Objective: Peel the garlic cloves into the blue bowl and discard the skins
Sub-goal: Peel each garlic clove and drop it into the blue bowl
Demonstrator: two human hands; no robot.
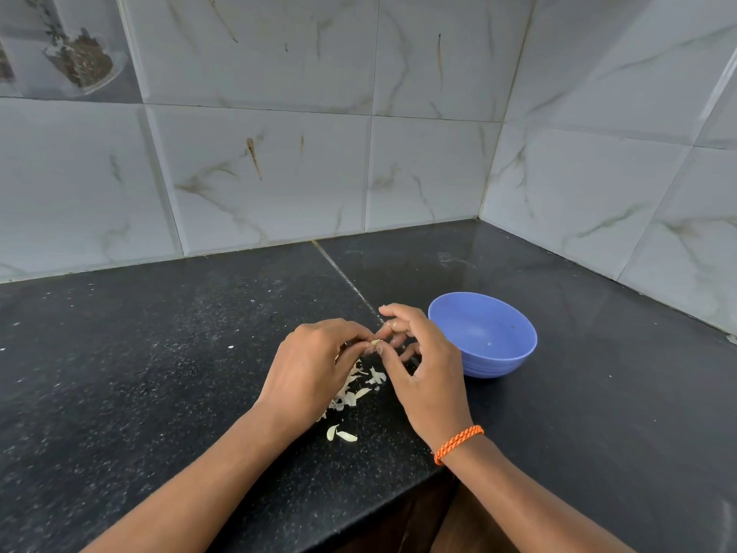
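Garlic clove (375, 342) sits pinched between the fingertips of left hand (315, 367) and right hand (418, 365), both clamped on it, mid-peel; skins (359, 389) litter the counter (159, 353) beneath — not discarded; blue bowl (514, 353) beside looks empty — most work remains

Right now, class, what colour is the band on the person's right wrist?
Orange, a braided wristband, clearest in the head view.
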